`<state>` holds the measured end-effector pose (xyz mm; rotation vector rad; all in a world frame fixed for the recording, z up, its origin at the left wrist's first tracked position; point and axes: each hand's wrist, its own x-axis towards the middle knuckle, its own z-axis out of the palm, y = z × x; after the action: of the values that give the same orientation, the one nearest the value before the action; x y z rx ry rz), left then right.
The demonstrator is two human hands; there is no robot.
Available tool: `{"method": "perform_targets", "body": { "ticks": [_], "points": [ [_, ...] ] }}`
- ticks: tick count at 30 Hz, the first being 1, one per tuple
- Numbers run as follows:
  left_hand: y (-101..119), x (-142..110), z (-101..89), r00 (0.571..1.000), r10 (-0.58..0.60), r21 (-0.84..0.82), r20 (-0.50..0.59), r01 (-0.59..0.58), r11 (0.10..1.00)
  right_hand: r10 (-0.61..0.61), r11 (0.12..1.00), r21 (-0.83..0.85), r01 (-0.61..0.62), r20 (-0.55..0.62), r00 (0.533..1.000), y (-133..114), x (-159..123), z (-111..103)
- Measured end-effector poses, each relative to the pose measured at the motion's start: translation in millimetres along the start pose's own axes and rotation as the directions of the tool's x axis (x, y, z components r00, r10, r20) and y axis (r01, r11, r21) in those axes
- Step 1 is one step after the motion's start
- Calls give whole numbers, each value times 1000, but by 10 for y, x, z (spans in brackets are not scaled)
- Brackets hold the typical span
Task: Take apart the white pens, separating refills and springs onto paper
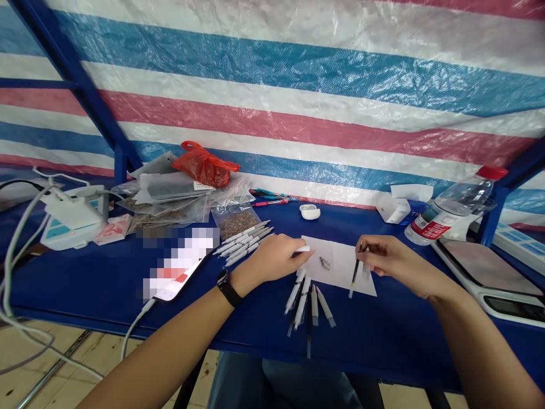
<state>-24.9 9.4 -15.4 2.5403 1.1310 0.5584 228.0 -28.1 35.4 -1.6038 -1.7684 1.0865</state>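
Note:
My left hand (272, 258) is closed round a small white pen part whose tip sticks out over the left edge of a white paper sheet (340, 267). My right hand (389, 258) pinches a thin pen refill (354, 278), its tip pointing down onto the sheet. A tiny metal spring (324, 262) lies on the paper between the hands. Several loose pen barrels (309, 301) lie fanned out on the blue table just below my left hand. A row of assembled white pens (244, 241) lies to the left.
A phone on a cable (179, 275) lies at the left. Clear bags of small parts (236, 218) and a red plastic bag (204, 165) sit behind it. A water bottle (455, 213), a scale (489, 270) and a white earbud case (309, 212) stand nearby.

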Motion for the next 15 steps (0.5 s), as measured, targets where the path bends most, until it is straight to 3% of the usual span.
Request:
{"method": "perform_targets", "body": {
  "ticks": [3, 5, 15],
  "points": [
    [-8, 8, 10, 1000, -4, -24, -4, 4, 1000, 30, 993, -115, -10, 174, 984, 36, 19, -66],
    [-9, 14, 15, 1000, -17, -33, -5, 17, 999, 45, 991, -135, -15, 224, 974, 74, 57, -73],
    [32, 28, -17, 1000, -30, -54, -4, 30, 998, 75, 987, -156, -39, 235, 969, 133, 5, 62]
  ]
}}
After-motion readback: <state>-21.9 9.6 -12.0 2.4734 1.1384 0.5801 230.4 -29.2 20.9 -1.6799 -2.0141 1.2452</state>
